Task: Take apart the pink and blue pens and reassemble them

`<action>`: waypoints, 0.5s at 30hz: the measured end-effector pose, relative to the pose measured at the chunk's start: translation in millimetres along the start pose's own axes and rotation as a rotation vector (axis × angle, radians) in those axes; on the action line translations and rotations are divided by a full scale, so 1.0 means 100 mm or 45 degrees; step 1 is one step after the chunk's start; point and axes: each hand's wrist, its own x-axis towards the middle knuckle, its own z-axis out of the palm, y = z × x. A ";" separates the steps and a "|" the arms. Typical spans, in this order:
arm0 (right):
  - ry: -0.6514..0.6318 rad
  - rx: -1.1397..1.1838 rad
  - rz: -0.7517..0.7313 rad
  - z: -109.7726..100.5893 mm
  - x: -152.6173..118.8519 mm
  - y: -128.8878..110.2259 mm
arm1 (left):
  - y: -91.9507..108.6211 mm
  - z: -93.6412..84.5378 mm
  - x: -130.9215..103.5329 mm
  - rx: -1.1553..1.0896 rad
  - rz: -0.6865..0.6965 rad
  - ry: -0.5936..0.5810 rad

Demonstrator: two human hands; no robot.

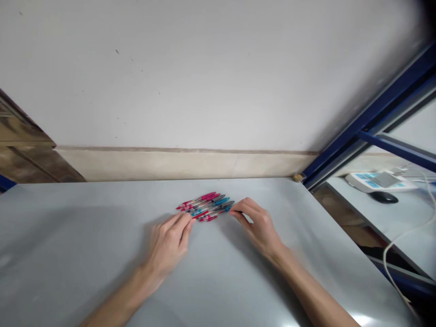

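Observation:
A bunch of pens (206, 205) in pink, blue, grey and red lies slanted on the grey table (102, 254), most of them roughly parallel. My left hand (170, 238) is at the near left side of the bunch, its thumb and fingers pinched at the end of a red pen (200, 215). At the right end of the bunch, my right hand (257, 222) has its fingertips closed on the end of a dark pen; most of that pen blends into the others. A pink pen part (207, 218) shows at the near side of the bunch, between both hands.
A pale wall (190, 81) rises behind the table. On the right stands a blue metal frame (368, 118). Beyond it, a second surface bears a white device with blue keys (378, 180), a black mouse (383, 197) and a hanging white cable (386, 256).

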 end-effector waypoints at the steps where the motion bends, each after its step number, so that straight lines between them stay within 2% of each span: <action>1: -0.059 0.025 -0.039 0.02 -0.01 -0.03 | 0.00 0.00 0.01 -0.014 -0.008 0.001; 5: -0.378 0.057 -0.183 0.12 -0.06 -0.22 | -0.01 0.00 0.04 -0.174 -0.051 0.016; 9: -0.619 0.119 -0.202 0.22 -0.12 -0.37 | -0.02 0.02 0.06 -0.380 -0.133 0.000; 13: -0.764 0.092 -0.187 0.23 -0.16 -0.43 | -0.01 0.01 0.06 -0.406 -0.140 -0.007; 15: -0.740 0.022 -0.189 0.22 -0.16 -0.45 | 0.00 0.01 0.06 -0.383 -0.137 0.000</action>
